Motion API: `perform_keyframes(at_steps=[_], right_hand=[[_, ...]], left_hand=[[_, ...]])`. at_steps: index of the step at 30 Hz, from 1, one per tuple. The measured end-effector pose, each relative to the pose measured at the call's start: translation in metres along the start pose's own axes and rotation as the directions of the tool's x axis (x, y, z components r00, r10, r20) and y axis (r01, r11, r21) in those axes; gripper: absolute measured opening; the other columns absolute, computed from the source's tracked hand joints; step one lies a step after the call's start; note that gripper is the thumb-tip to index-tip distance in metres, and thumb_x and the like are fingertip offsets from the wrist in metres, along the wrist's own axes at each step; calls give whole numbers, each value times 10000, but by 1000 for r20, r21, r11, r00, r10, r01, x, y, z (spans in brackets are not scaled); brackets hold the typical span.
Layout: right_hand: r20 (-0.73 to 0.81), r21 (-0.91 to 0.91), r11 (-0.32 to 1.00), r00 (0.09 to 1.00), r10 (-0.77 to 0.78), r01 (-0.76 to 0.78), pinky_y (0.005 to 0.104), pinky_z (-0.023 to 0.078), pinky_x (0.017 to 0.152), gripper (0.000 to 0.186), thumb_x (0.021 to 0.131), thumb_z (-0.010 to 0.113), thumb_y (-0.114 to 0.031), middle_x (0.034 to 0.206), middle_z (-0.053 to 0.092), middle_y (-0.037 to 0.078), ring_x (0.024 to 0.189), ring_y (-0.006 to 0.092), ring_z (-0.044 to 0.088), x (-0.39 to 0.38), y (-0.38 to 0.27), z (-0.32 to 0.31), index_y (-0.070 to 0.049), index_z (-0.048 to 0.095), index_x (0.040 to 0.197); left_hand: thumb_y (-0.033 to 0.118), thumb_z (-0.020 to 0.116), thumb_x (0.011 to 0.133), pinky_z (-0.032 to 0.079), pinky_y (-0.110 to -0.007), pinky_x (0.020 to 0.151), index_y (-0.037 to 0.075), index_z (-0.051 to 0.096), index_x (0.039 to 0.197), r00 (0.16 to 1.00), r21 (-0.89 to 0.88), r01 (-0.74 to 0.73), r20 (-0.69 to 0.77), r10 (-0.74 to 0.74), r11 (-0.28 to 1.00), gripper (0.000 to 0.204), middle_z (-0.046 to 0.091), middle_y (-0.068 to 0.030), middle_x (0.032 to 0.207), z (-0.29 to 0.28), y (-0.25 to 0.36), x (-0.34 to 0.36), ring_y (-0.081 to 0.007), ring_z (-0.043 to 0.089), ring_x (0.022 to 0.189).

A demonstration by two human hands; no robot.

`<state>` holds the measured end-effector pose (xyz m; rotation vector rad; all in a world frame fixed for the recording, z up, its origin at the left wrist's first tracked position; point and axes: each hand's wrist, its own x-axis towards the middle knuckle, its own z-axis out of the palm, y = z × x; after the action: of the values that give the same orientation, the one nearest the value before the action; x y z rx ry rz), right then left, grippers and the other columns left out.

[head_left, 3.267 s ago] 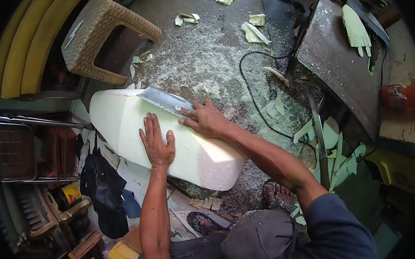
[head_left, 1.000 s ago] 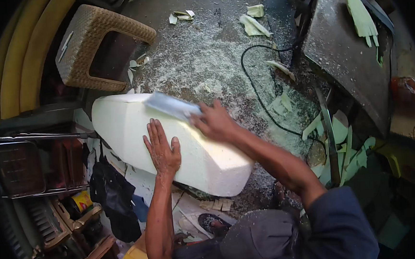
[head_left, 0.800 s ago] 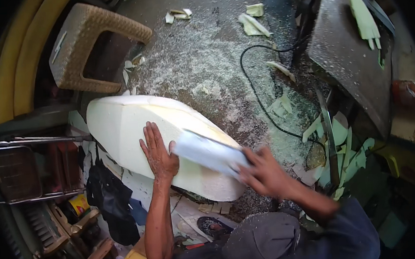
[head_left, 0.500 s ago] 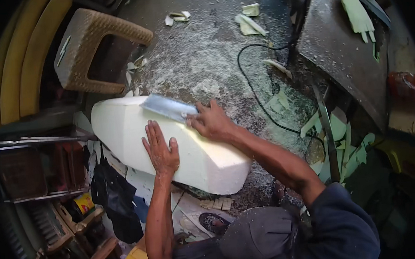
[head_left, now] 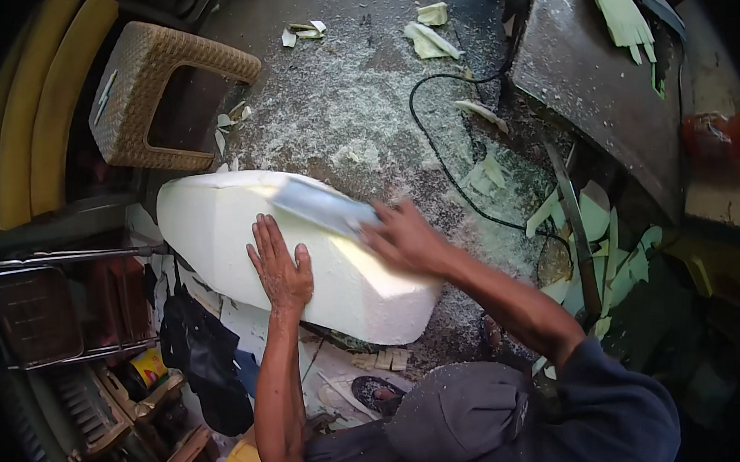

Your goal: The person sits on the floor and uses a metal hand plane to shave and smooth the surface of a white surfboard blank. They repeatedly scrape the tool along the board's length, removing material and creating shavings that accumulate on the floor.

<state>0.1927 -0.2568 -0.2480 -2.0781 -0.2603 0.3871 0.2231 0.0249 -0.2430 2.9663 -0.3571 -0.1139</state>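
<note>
A large white foam block (head_left: 215, 229) with faceted sides lies across the middle, rounded at its left end. Flat on its upper face rests my left hand (head_left: 279, 259), fingers stretched out and thumb apart. My right hand (head_left: 409, 238) is closed round the near end of a flat, blue-grey rectangular tool (head_left: 321, 207). That tool lies along the block's far edge, smeared by motion, so its exact kind and its working face cannot be made out.
White crumbs and foam scraps (head_left: 431, 42) litter the dark floor. A woven stool (head_left: 132, 84) stands at far left. A black cable (head_left: 437, 140) curves past the block's right. A long blade (head_left: 577, 225) lies among offcuts beside a dark board (head_left: 600, 86). Wooden furniture parts (head_left: 99, 404) crowd the lower left.
My right hand has slid the tool to the right and slightly nearer along the block's far edge. My left hand stays in place on the block. The whole view has shifted slightly.
</note>
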Motion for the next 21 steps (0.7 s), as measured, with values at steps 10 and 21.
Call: perform_keyframes(at_steps=[10,21], right_hand=[[23,12,987,987,158,-158,487,442,786,549,1059,508,-405,943,666,217,901,319,466,50,-16,-13,105,583,1250],[-82,-143,978,983,-166,153,482,429,898,389,989,606,-329,1346,545,301,958,375,500,-72,-2,-5,-103,732,1280]], left_hand=[[366,444,1014,79,-604,1248,-3,169,1632,999,9,-36,-9,36,999,771,187,-231,1691,0,11,9,-399,169,1568],[377,452,1010,81,-604,1245,-2,178,1633,1000,3,-7,-29,7,1000,779,190,-225,1692,-2,-3,-8,-388,163,1574]])
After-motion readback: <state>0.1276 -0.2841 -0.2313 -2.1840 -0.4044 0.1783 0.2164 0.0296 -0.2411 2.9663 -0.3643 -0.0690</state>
